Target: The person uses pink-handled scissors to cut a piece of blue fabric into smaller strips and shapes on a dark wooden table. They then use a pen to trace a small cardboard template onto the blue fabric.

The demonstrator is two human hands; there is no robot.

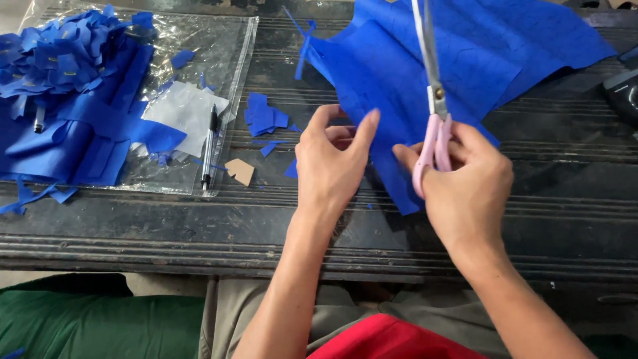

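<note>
Right hand grips pink scissors, blades nearly shut over the blue sheet; left hand pinches the sheet's edge left of the scissors. With fingers so near the blades, a nick or crooked cut seems possible if the sheet slips.

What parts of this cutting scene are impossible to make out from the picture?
Head view only:
- Scissors: the blade tips run off the top edge.
- Blue sheet: its far end is cut off by the top edge; the faint lines on it are too fine to read.
- Right hand: its fingers inside the pink handles are hidden.
- Dark object: cropped by the right edge, so its kind is unclear.
- Left hand: it covers the sheet's edge beneath.
</note>
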